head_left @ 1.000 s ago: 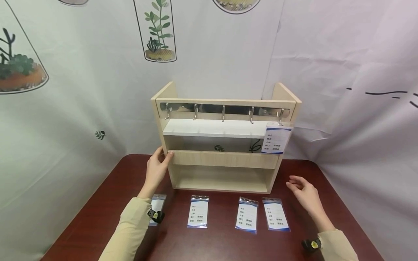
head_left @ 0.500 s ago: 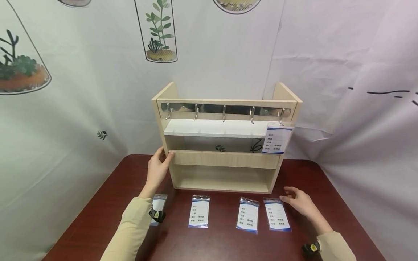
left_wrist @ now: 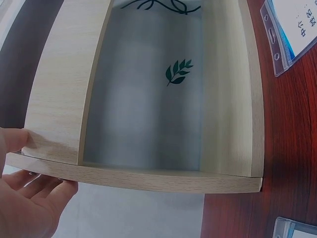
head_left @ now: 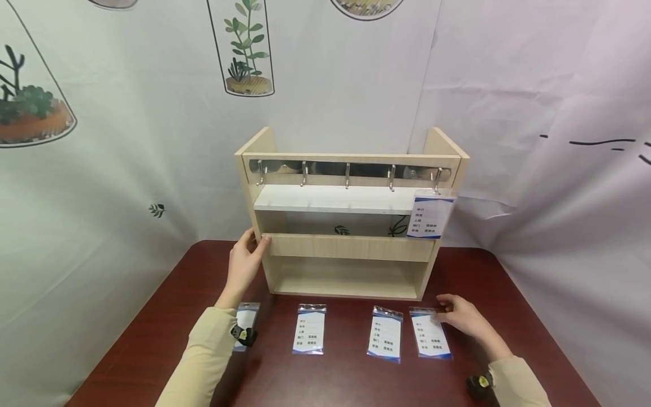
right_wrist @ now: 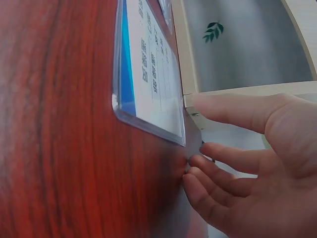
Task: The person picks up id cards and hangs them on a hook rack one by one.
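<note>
A pale wooden shelf unit [head_left: 351, 247] stands upright on the dark red table. My left hand [head_left: 244, 263] grips its left side panel [left_wrist: 148, 182], thumb on the front board and fingers round the outside. My right hand [head_left: 460, 314] is at the top right corner of the rightmost clear-sleeved name badge [head_left: 429, 336], which lies flat. In the right wrist view its thumb and fingers [right_wrist: 225, 111] are spread apart, with nothing between them, beside the badge's sleeve [right_wrist: 153, 126]. Another badge [head_left: 430, 217] hangs from the rightmost hook.
Along the unit's top board runs a metal rail [head_left: 325, 169] with several hooks. More badges lie in a row before the unit: one right of centre [head_left: 385, 336], one left of centre [head_left: 308, 330], one partly behind the left wrist [head_left: 247, 317]. A printed cloth [head_left: 346, 102] hangs behind.
My right hand has moved left and down from beside the unit's right end to the top corner of the rightmost badge. The left hand keeps its grip on the side panel.
</note>
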Motion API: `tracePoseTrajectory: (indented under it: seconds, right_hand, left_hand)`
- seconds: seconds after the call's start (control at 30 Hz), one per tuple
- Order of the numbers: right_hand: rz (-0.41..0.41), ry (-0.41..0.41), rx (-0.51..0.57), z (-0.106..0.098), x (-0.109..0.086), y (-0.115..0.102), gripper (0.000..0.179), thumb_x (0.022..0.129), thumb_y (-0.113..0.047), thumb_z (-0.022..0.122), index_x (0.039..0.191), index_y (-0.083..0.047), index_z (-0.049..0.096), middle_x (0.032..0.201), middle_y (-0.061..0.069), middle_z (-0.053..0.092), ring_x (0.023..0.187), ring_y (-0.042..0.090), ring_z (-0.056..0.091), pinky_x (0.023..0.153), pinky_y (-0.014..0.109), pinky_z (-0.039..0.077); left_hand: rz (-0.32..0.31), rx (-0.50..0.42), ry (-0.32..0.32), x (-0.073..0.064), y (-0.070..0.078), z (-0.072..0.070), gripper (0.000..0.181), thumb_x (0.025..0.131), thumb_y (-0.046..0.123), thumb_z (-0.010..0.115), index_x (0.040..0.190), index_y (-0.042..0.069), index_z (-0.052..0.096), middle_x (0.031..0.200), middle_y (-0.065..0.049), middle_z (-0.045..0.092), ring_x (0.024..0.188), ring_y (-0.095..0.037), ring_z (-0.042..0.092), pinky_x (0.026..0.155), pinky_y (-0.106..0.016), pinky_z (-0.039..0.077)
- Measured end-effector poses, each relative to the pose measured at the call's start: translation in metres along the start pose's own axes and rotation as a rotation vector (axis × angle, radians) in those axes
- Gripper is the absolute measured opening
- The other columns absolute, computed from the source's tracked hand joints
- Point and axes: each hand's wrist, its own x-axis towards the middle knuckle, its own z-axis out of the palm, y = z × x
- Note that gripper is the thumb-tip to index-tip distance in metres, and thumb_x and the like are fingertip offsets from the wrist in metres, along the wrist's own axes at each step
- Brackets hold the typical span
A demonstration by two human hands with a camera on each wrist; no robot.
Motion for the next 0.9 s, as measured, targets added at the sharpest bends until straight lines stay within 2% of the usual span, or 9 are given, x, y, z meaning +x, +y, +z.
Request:
tracePoseTrajectory:
  seconds: [0.23, 0.5, 0.9]
  right_hand:
    - [-0.056, -0.049, 0.018, 0.0030, 0.0024, -0.0032, 0.057, 0.069, -0.009, 0.086, 0.114, 0.016, 0.063, 0.101, 0.018, 0.065, 0.087, 0.025, 0.057, 0.074, 0.036, 0.049]
    - [-0.051, -0.054, -0.024, 0.0038, 0.0031, -0.0051, 0.041, 0.068, -0.008, 0.087, 0.101, 0.008, 0.069, 0.093, 0.012, 0.062, 0.085, 0.024, 0.055, 0.074, 0.038, 0.048]
    - [-0.056, -0.120, 0.003, 0.0023, 0.0047, -0.0031, 0.037, 0.067, -0.005, 0.087, 0.096, 0.006, 0.066, 0.086, 0.007, 0.059, 0.081, 0.020, 0.051, 0.070, 0.031, 0.045]
  left_hand:
    - [-0.004, -0.015, -0.005, 0.0000, -0.0013, 0.0005, 0.055, 0.099, 0.033, 0.066, 0.142, 0.001, 0.054, 0.135, -0.023, 0.061, 0.117, -0.035, 0.064, 0.093, -0.051, 0.053]
    - [-0.007, -0.010, -0.008, -0.0005, -0.0021, 0.0007, 0.056, 0.099, 0.034, 0.065, 0.142, 0.001, 0.053, 0.135, -0.024, 0.060, 0.118, -0.035, 0.064, 0.094, -0.051, 0.053]
    - [-0.007, -0.017, -0.008, -0.0004, -0.0002, 0.0001, 0.055, 0.099, 0.033, 0.066, 0.142, 0.002, 0.054, 0.135, -0.023, 0.061, 0.117, -0.034, 0.064, 0.093, -0.051, 0.053]
